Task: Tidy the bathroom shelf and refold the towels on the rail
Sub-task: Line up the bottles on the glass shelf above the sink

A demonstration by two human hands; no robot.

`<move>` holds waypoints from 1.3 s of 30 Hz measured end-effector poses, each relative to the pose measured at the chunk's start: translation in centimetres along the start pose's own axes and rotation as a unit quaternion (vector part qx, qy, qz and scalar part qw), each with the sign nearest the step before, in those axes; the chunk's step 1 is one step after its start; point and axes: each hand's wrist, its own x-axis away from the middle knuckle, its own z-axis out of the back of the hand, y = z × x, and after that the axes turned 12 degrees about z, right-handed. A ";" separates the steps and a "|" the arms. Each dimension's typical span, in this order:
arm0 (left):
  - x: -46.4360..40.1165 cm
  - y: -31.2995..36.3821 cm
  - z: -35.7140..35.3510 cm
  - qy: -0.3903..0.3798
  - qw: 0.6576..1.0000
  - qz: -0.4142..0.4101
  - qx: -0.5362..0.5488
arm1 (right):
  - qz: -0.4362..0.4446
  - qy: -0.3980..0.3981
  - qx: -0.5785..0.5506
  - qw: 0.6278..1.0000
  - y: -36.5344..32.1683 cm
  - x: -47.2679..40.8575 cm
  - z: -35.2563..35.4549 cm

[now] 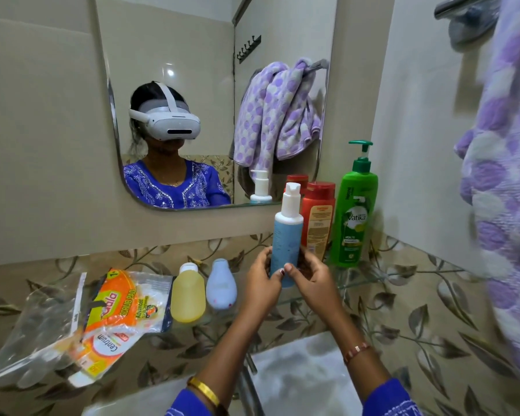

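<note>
A blue pump bottle point(287, 232) with a white top stands upright over the glass shelf point(360, 279), held near its base by both hands. My left hand point(261, 280) wraps its left side and my right hand point(308, 277) its right side. Behind it stand a red bottle point(318, 219) and a green pump bottle point(353, 217). A yellow bottle point(189, 294) and a pale blue bottle point(222, 285) lie flat on the shelf to the left. A purple-dotted towel point(505, 181) hangs from the rail point(460, 6) at the right.
Crumpled plastic packets point(114, 313) and a clear bag point(33, 334) lie on the shelf's left end. A mirror point(198, 85) above shows a person with a headset and the towel. A white basin point(294, 373) sits below the shelf.
</note>
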 end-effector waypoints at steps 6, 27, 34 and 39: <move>-0.4 0.1 -0.1 0.047 0.996 -0.002 -0.076 | -0.029 -0.007 0.038 0.999 0.4 -0.6 -0.1; -0.2 -0.8 -0.2 0.036 0.995 -0.027 -0.092 | 0.042 0.102 0.269 0.957 0.7 0.9 -2.4; 1.7 -1.3 -0.4 0.089 0.990 -0.084 -0.064 | 0.079 0.150 0.245 0.954 0.4 3.0 -2.4; 4.3 -1.5 1.2 0.099 0.986 -0.130 0.039 | 0.133 0.129 0.225 0.957 0.6 5.2 -2.9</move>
